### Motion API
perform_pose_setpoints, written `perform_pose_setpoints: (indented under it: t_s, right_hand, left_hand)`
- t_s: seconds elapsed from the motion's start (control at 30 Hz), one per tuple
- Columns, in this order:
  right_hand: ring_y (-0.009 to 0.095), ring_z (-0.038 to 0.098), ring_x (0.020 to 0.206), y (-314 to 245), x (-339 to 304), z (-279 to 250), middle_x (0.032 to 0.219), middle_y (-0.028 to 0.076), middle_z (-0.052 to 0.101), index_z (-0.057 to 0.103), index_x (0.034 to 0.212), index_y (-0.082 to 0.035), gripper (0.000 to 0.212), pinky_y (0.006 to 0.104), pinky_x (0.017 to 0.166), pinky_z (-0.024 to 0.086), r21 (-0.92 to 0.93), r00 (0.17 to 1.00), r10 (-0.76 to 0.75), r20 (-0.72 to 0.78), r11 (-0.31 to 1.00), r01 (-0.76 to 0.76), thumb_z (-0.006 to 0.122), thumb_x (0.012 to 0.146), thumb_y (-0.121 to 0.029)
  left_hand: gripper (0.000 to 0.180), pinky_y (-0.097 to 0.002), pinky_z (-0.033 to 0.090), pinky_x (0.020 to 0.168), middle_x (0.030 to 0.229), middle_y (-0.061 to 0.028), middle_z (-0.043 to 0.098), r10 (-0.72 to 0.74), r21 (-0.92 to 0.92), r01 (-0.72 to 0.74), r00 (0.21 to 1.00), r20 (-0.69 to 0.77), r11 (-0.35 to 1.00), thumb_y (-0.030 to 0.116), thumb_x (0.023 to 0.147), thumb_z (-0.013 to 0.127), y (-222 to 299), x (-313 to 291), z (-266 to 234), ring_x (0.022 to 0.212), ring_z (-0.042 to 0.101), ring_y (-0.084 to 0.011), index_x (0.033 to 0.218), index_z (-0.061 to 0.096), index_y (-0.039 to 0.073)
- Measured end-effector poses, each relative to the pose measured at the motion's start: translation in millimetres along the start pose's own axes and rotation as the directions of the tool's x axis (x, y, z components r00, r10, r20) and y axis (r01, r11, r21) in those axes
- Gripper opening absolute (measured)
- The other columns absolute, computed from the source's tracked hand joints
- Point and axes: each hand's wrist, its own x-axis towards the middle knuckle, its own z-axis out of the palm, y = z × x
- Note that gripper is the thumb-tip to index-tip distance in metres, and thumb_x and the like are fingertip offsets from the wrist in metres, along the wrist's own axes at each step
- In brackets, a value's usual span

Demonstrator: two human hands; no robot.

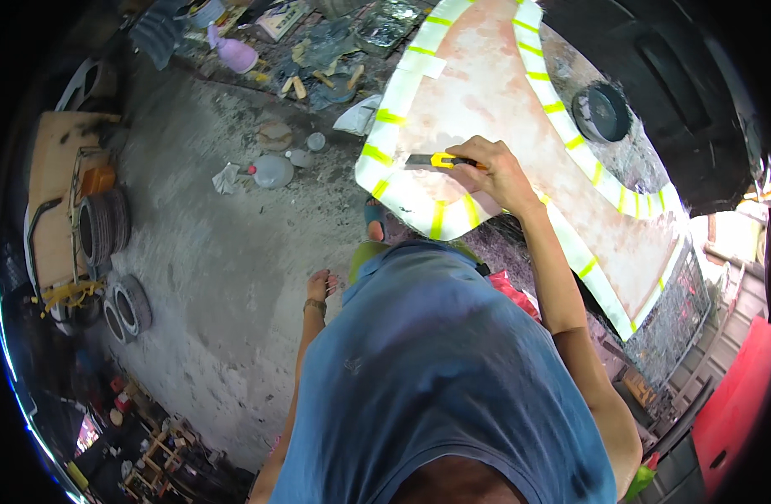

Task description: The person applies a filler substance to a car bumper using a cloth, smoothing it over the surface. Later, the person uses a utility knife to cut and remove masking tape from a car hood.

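Note:
My right hand (493,172) grips the black handle of a yellow-and-black utility knife (442,160). Its blade points left, over the near left corner of a large curved, pale pinkish-white panel (461,101). White strips (412,202) run along the panel's borders, held by short pieces of yellow-green tape (437,221). Whether the blade touches the strip or hovers just above it, I cannot tell. My left hand (321,286) hangs low at my left side, away from the panel, fingers loosely apart and holding nothing.
A dark round tub (601,113) stands beyond the panel's right border. On the grey floor (209,244) sit a translucent jug (272,171) and tyres (133,304). A cluttered surface at the back holds a pink spray bottle (233,50). A red panel (734,403) leans at right.

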Motion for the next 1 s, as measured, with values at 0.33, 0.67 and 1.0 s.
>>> perform_pose_setpoints:
  t_s: [0.33, 0.67, 1.0]
  right_hand:
    - [0.009, 0.052, 0.069, 10, -104, -31, 0.083, 0.004, 0.056, 0.058, 0.112, 0.001, 0.027, 0.0229, 0.062, 0.043, 0.660, 0.641, 0.625, -0.446, 0.713, -0.236, 0.055, 0.089, -0.013]
    - [0.007, 0.047, 0.051, -24, -178, 27, 0.075, 0.002, 0.055, 0.054, 0.110, -0.001, 0.032, 0.0193, 0.043, 0.035, 0.933, 0.304, 0.883, -0.358, 0.348, 0.087, 0.044, 0.096, -0.027]
    - [0.033, 0.061, 0.084, -46, -168, 52, 0.093, 0.018, 0.063, 0.061, 0.104, -0.003, 0.030, 0.0401, 0.074, 0.046, 0.515, 0.761, 0.611, -0.220, 0.735, -0.441, 0.061, 0.083, -0.025]
  left_hand:
    - [0.023, -0.0264, 0.048, 0.054, 0.080, -0.0059, 0.063, 0.115, 0.320, -0.164, 0.980, 0.165, 0.933, 0.022, 0.086, 0.053, 20, 45, -15, 0.067, 0.060, -0.0151, 0.102, 0.058, 0.005]
    - [0.026, -0.0297, 0.047, 0.061, 0.088, -0.0063, 0.064, 0.086, 0.399, -0.226, 0.937, 0.338, 0.889, 0.027, 0.089, 0.053, 143, 84, 45, 0.074, 0.061, -0.0165, 0.105, 0.056, 0.007]
    - [0.019, -0.0333, 0.047, 0.061, 0.083, -0.0048, 0.063, 0.070, 0.476, -0.305, 0.891, 0.449, 0.825, 0.025, 0.087, 0.054, 147, 83, 72, 0.074, 0.061, -0.0168, 0.101, 0.057, 0.012]
